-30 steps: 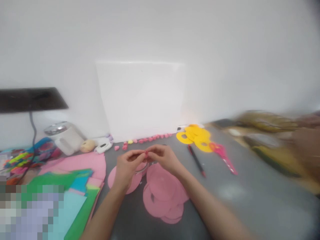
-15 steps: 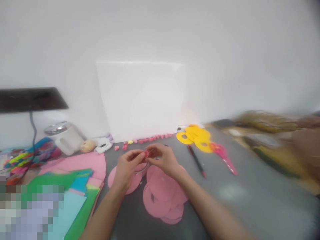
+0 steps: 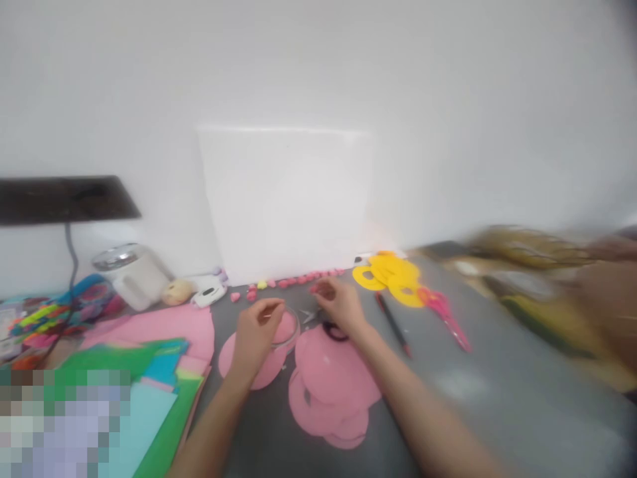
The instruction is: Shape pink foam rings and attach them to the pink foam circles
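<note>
My left hand (image 3: 259, 326) is closed in a pinch above pink paper discs; something thin and pale shows at its fingertips, too small to name. My right hand (image 3: 339, 307) is closed around a small pink rolled piece (image 3: 313, 289), just in front of a row of similar pink pieces (image 3: 291, 282). Under my right hand lie scissors with dark handles (image 3: 336, 332), partly hidden. Between my hands a clear round rim (image 3: 293, 337) surrounds some pink. Overlapping pink paper rounds (image 3: 328, 372) lie below my right hand, and another pink round (image 3: 271, 372) is below my left.
Yellow paper rings (image 3: 391, 273), a dark pen (image 3: 393, 324) and pink scissors (image 3: 445, 318) lie to the right. Coloured sheets (image 3: 149, 392) and a white mug-like container (image 3: 133, 279) are at the left. A white board (image 3: 288, 206) leans on the wall. Blurred bundles (image 3: 527, 292) sit far right.
My hands have come apart. The right has moved right and slightly up with the small pink piece, uncovering the scissors. My left hand stays nearly in place, still pinched.
</note>
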Demonstrator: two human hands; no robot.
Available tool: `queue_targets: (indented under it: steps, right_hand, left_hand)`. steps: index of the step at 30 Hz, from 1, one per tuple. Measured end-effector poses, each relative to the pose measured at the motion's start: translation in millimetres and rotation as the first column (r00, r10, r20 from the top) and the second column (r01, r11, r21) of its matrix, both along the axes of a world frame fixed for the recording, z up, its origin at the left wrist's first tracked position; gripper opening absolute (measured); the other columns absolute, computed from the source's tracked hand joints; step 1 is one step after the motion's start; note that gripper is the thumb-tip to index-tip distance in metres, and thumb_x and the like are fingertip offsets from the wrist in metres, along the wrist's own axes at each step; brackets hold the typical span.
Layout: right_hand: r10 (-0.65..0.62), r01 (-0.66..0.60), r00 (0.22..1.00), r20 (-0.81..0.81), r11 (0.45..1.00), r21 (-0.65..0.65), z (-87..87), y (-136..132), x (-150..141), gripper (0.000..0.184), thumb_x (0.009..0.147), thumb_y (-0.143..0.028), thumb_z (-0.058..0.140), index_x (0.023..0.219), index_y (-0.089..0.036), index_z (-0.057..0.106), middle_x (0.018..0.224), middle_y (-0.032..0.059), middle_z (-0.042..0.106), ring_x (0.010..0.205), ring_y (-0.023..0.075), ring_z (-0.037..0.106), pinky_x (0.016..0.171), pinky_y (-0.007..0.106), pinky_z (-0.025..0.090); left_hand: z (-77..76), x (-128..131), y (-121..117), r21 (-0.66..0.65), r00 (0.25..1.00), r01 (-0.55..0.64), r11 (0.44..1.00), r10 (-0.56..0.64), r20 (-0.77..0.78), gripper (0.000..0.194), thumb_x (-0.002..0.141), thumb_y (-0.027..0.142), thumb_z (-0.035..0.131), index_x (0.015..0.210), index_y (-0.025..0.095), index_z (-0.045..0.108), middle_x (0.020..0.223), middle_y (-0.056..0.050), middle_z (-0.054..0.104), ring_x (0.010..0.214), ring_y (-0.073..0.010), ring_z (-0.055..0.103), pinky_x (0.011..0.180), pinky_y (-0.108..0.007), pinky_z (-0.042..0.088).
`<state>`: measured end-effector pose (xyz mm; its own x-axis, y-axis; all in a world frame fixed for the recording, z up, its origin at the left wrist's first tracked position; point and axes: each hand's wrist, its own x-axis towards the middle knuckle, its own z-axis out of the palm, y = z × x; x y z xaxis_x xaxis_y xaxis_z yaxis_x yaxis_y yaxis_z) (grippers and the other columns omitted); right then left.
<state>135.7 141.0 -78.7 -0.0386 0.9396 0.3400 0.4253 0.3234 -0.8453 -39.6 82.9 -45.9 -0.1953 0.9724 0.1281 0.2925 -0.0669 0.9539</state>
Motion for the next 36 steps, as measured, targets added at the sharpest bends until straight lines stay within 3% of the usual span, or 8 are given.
queue_targets:
  steps: [5, 9, 19, 36]
  right_hand:
    - [-0.143, 0.156, 0.97, 0.198, 0.986, -0.05, -4.2, 13, 6, 0.009, 0.069, -0.017, 0.062, 0.078, -0.021, 0.064, 0.075, 0.0012, 0.07, 0.068, 0.0158, 0.065, 0.065, 0.027, 0.048]
    - [-0.206, 0.23, 0.942, 0.264, 0.971, -0.061, -1.1, 13, 5, 0.006, 0.072, -0.022, 0.063, 0.076, -0.023, 0.066, 0.075, 0.0005, 0.07, 0.073, 0.017, 0.065, 0.064, 0.025, 0.045]
    - [-0.165, 0.177, 0.966, 0.199, 0.983, -0.048, -5.9, 23, 7, 0.006, 0.07, -0.026, 0.063, 0.072, -0.02, 0.067, 0.077, 0.0022, 0.071, 0.077, 0.0194, 0.064, 0.068, 0.028, 0.045]
    - [-0.187, 0.232, 0.937, 0.294, 0.964, -0.127, -2.4, 34, -16, 0.004, 0.069, -0.023, 0.067, 0.071, -0.02, 0.069, 0.078, 0.0023, 0.073, 0.078, 0.0191, 0.067, 0.071, 0.028, 0.046]
  left_hand:
    - [-5.8, -6, 4, 0.097, 0.929, 0.025, 0.995, 0.013, -0.37, 0.016, 0.071, 0.023, 0.052, 0.073, 0.018, 0.067, 0.081, -0.006, 0.071, 0.076, -0.0218, 0.063, 0.074, -0.035, 0.048]
    - [-10.9, -8, 5, 0.087, 0.858, 0.107, 0.99, -0.048, -0.512, 0.019, 0.073, 0.021, 0.047, 0.072, 0.02, 0.066, 0.08, -0.005, 0.07, 0.078, -0.0219, 0.061, 0.074, -0.035, 0.046]
    - [-14.0, -7, 0, 0.114, 0.783, 0.14, 0.984, -0.039, -0.621, 0.024, 0.079, 0.019, 0.041, 0.078, 0.019, 0.065, 0.083, -0.007, 0.066, 0.082, -0.0246, 0.057, 0.074, -0.037, 0.044]
    - [-14.5, -10, 2, 0.161, 0.77, 0.114, 0.98, 0.016, -0.638, 0.024, 0.08, 0.016, 0.042, 0.081, 0.017, 0.066, 0.083, -0.009, 0.066, 0.082, -0.0251, 0.058, 0.075, -0.038, 0.044]
